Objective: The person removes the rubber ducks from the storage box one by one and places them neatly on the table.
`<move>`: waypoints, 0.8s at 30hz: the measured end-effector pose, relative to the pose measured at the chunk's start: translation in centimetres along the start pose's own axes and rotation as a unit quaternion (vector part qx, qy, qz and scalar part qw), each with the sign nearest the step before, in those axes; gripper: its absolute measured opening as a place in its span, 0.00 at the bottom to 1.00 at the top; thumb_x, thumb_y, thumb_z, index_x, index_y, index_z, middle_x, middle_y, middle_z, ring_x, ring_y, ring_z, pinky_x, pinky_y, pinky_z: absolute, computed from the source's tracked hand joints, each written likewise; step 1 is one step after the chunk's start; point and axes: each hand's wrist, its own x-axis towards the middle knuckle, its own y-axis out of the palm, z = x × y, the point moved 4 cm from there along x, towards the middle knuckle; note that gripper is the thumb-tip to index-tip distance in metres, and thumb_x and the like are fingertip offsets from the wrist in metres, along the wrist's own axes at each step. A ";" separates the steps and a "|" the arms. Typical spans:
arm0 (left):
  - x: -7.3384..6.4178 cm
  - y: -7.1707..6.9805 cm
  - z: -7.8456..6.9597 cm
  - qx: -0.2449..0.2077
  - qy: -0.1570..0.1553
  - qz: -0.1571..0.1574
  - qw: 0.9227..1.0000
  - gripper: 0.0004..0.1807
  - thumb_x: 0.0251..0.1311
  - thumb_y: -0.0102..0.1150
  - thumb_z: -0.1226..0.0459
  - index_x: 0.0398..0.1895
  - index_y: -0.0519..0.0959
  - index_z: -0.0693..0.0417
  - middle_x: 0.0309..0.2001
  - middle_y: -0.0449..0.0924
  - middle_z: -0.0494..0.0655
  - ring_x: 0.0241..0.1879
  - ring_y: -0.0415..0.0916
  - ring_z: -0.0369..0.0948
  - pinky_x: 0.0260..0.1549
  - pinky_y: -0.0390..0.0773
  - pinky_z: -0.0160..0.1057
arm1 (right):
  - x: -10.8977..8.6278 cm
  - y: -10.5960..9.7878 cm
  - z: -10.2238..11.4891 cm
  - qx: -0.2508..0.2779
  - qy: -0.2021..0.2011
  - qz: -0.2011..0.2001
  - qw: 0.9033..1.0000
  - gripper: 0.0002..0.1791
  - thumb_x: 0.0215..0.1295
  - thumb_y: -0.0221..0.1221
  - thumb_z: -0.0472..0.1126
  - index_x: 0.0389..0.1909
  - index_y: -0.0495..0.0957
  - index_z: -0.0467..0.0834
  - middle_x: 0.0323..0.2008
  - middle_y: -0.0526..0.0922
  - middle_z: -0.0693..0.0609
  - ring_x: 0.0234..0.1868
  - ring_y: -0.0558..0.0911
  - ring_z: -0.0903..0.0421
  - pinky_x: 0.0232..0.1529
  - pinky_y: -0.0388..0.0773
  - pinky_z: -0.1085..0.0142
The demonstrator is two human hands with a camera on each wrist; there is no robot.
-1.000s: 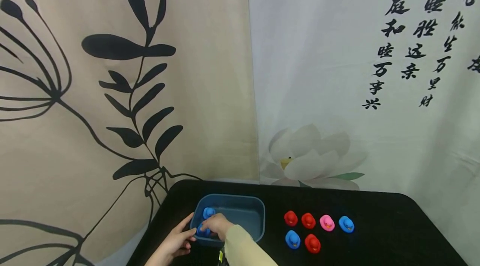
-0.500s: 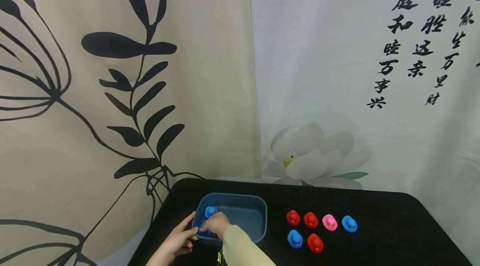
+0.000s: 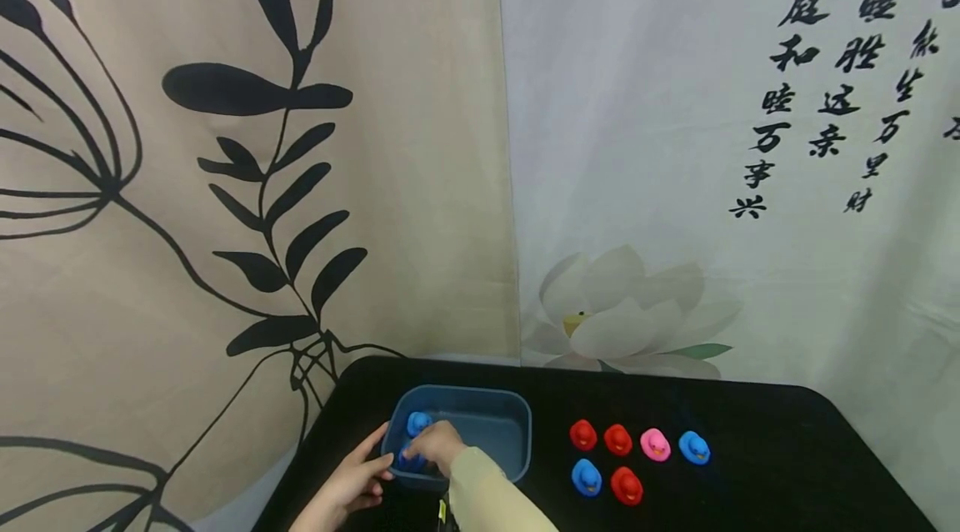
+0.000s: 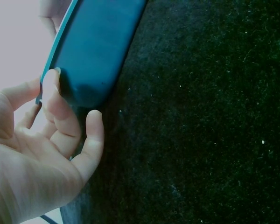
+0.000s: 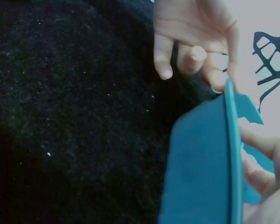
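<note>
A dark blue plastic box (image 3: 491, 432) stands on the black table. My left hand (image 3: 352, 478) grips its near left corner; in the left wrist view the fingers and thumb of that hand (image 4: 51, 135) pinch the rim. My right hand (image 3: 441, 444) reaches inside the box, its fingertips holding a small blue rubber duck (image 3: 407, 460) near the front left corner. Behind that one sits another blue duck (image 3: 418, 422). In the right wrist view the box wall (image 5: 200, 168) hides the duck, and only part of the right hand (image 5: 263, 168) shows.
Several small ducks lie on the table right of the box: red ones (image 3: 582, 435), a pink one (image 3: 655, 444) and blue ones (image 3: 587, 478). Behind the table (image 3: 780, 449) hangs a printed cloth (image 3: 427, 182) with plants and writing.
The right fingers have shifted slightly over the front blue duck in the box. The left hand keeps its grip on the box corner. The camera view has swayed slightly.
</note>
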 end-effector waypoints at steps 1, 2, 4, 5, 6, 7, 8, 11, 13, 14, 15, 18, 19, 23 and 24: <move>0.0 0.0 0.0 0.001 -0.002 -0.001 1.000 0.39 0.68 0.53 0.58 0.77 0.46 0.54 0.30 0.78 0.48 0.21 0.73 0.36 0.28 0.76 0.40 | 0.0 -0.2 0.0 0.004 0.002 0.002 1.000 0.10 0.49 0.71 0.35 0.29 0.80 0.37 0.32 0.83 0.45 0.34 0.82 0.45 0.41 0.78 0.48; 0.1 0.0 -0.1 0.003 -0.003 -0.001 1.000 0.39 0.68 0.53 0.58 0.77 0.46 0.54 0.30 0.77 0.48 0.21 0.73 0.36 0.28 0.76 0.40 | -0.1 -0.4 0.1 0.007 0.005 0.006 1.000 0.11 0.49 0.71 0.36 0.31 0.80 0.36 0.34 0.83 0.44 0.34 0.83 0.44 0.41 0.77 0.46; 0.1 0.1 -0.1 0.005 -0.005 -0.001 1.000 0.39 0.68 0.53 0.58 0.76 0.46 0.55 0.30 0.77 0.48 0.22 0.73 0.36 0.29 0.76 0.41 | -0.2 -0.9 0.3 0.017 0.014 0.014 1.000 0.14 0.50 0.71 0.37 0.35 0.80 0.34 0.37 0.83 0.41 0.35 0.83 0.42 0.41 0.76 0.42; 0.1 0.1 -0.1 0.005 -0.005 0.001 1.000 0.39 0.68 0.52 0.58 0.76 0.46 0.55 0.30 0.77 0.48 0.22 0.73 0.37 0.29 0.75 0.41 | -0.2 -1.1 0.4 0.019 0.018 0.017 1.000 0.16 0.50 0.71 0.37 0.37 0.80 0.34 0.37 0.83 0.41 0.35 0.82 0.42 0.41 0.75 0.41; 0.1 0.1 -0.1 0.006 -0.005 0.003 1.000 0.39 0.68 0.52 0.58 0.76 0.46 0.55 0.30 0.77 0.48 0.22 0.73 0.36 0.29 0.75 0.41 | -0.3 -1.3 0.5 0.021 0.018 0.020 0.999 0.17 0.50 0.71 0.37 0.38 0.79 0.33 0.37 0.83 0.41 0.35 0.82 0.42 0.40 0.75 0.41; 0.2 0.2 -0.1 0.006 -0.004 0.005 1.000 0.39 0.68 0.52 0.58 0.76 0.46 0.55 0.30 0.77 0.48 0.22 0.73 0.37 0.29 0.75 0.40 | -0.3 -1.5 0.6 0.025 0.019 0.021 0.999 0.17 0.50 0.71 0.37 0.38 0.79 0.33 0.36 0.83 0.42 0.34 0.82 0.43 0.40 0.75 0.42; 0.2 0.2 -0.1 0.006 -0.003 0.008 1.000 0.39 0.68 0.52 0.58 0.76 0.46 0.55 0.30 0.77 0.47 0.22 0.73 0.37 0.29 0.75 0.40 | -0.4 -1.7 0.7 0.026 0.022 0.023 0.999 0.18 0.50 0.71 0.38 0.39 0.79 0.33 0.36 0.82 0.42 0.33 0.82 0.43 0.40 0.75 0.42; 0.1 -0.1 -0.1 0.007 0.003 0.013 1.000 0.40 0.68 0.52 0.58 0.76 0.45 0.56 0.31 0.77 0.47 0.22 0.73 0.36 0.29 0.75 0.40 | -0.5 -2.0 1.0 0.020 0.027 0.025 0.999 0.17 0.52 0.71 0.40 0.39 0.79 0.35 0.33 0.81 0.45 0.31 0.80 0.47 0.37 0.76 0.47; 0.2 -0.3 -0.1 0.010 0.004 0.011 1.000 0.40 0.69 0.52 0.58 0.76 0.45 0.56 0.30 0.77 0.48 0.22 0.73 0.36 0.28 0.76 0.40 | -0.6 -2.3 1.3 0.019 0.031 0.031 0.999 0.17 0.52 0.70 0.41 0.39 0.79 0.37 0.32 0.80 0.46 0.31 0.80 0.48 0.36 0.76 0.49; 0.2 -0.4 0.0 0.012 0.004 0.011 1.000 0.40 0.69 0.52 0.58 0.76 0.44 0.56 0.30 0.77 0.48 0.22 0.73 0.36 0.29 0.76 0.40 | -0.6 -2.5 1.3 0.018 0.032 0.033 0.999 0.16 0.53 0.70 0.42 0.39 0.80 0.38 0.32 0.80 0.46 0.31 0.80 0.48 0.36 0.76 0.50; 0.2 -0.5 0.0 0.013 0.003 0.010 1.000 0.40 0.69 0.51 0.58 0.76 0.44 0.57 0.31 0.77 0.48 0.22 0.73 0.36 0.29 0.76 0.40 | -0.7 -2.7 1.4 0.019 0.032 0.036 0.999 0.15 0.54 0.70 0.43 0.38 0.80 0.38 0.32 0.80 0.46 0.32 0.80 0.48 0.37 0.76 0.50; 0.4 -0.7 0.0 0.019 0.001 0.007 1.000 0.40 0.69 0.51 0.58 0.76 0.44 0.57 0.31 0.77 0.49 0.22 0.74 0.37 0.29 0.76 0.41 | -1.1 -3.4 1.7 0.022 0.027 0.042 0.999 0.13 0.55 0.69 0.43 0.37 0.81 0.40 0.33 0.80 0.47 0.34 0.81 0.47 0.39 0.76 0.48; 0.4 -0.7 0.0 0.019 0.000 0.008 1.000 0.40 0.69 0.51 0.58 0.76 0.44 0.58 0.31 0.78 0.49 0.23 0.74 0.37 0.30 0.76 0.41 | -1.2 -3.7 1.7 0.023 0.026 0.042 0.999 0.12 0.56 0.68 0.43 0.37 0.82 0.41 0.33 0.79 0.47 0.35 0.81 0.47 0.39 0.76 0.48; 0.7 -0.4 -0.1 0.020 -0.004 0.004 1.000 0.40 0.68 0.52 0.58 0.76 0.45 0.58 0.31 0.78 0.50 0.23 0.74 0.38 0.30 0.76 0.42 | -1.8 -5.1 1.6 0.014 0.012 0.044 0.999 0.09 0.58 0.67 0.43 0.36 0.84 0.43 0.32 0.79 0.48 0.35 0.81 0.48 0.39 0.76 0.49; 0.7 -0.3 -0.2 0.020 -0.006 0.005 1.000 0.39 0.68 0.52 0.59 0.76 0.45 0.58 0.31 0.78 0.50 0.23 0.74 0.38 0.30 0.76 0.42 | -1.9 -5.4 1.5 0.013 0.009 0.045 0.999 0.09 0.58 0.67 0.43 0.36 0.84 0.43 0.32 0.80 0.48 0.35 0.81 0.48 0.39 0.76 0.49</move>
